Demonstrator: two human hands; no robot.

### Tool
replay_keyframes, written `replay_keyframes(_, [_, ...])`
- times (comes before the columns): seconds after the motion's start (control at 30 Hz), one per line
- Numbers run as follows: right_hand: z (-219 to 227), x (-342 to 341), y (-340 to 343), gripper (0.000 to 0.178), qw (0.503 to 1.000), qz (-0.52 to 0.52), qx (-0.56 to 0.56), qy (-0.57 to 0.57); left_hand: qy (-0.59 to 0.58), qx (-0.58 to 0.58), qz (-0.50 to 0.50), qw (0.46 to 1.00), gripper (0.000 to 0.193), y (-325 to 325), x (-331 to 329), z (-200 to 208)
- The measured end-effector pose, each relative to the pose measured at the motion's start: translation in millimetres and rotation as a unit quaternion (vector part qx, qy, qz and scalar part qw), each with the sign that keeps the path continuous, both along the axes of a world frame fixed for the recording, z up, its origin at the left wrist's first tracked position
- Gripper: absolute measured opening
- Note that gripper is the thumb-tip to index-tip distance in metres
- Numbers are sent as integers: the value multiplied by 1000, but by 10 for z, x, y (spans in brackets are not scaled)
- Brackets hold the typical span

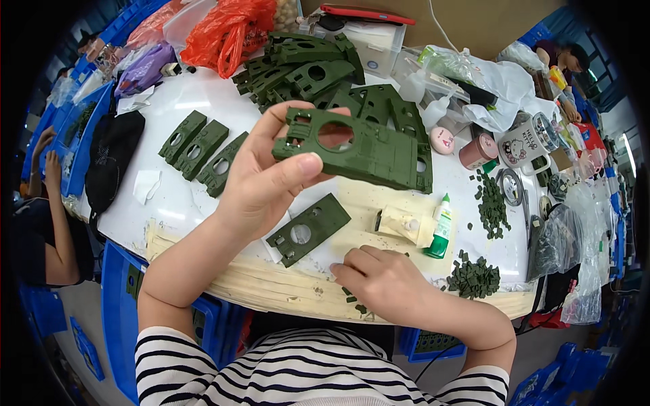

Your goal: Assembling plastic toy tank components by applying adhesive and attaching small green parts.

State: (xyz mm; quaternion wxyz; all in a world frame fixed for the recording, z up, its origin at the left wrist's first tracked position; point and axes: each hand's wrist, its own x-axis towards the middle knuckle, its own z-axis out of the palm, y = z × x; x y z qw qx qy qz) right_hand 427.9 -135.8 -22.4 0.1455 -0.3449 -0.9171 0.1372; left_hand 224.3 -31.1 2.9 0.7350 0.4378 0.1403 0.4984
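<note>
My left hand is closed on the end of a dark green plastic tank hull, raised above the table. The hull has a round hole and its flat face is toward me. My right hand rests low at the table's front edge, fingers curled and pinched together; whatever they hold is hidden. Small green plastic pieces lie just beside its fingertips. Between the hands, another green hull lies flat on the table. A cream-coloured block and a green-and-white glue bottle stand beyond my right hand.
Many green hulls are heaped at the back. Three more lie at left. Small green pieces form piles at right, near a mug and a pink cup. Blue bins stand below. Other people sit nearby.
</note>
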Motion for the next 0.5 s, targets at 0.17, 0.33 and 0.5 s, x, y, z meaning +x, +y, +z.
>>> replay_keyframes(0.17, [10, -38, -19, 27, 1000, 13, -7, -1, 22, -18, -29, 999, 56, 19, 17, -52])
replay_keyframes(0.33, [70, -28, 0, 10, 997, 34, -28, 65, 60, -24, -47, 997, 66, 35, 28, -49])
replay_keyframes(0.5, [459, 132, 9, 27, 976, 23, -8, 215, 47, -50, -106, 992, 69, 31, 33, -24])
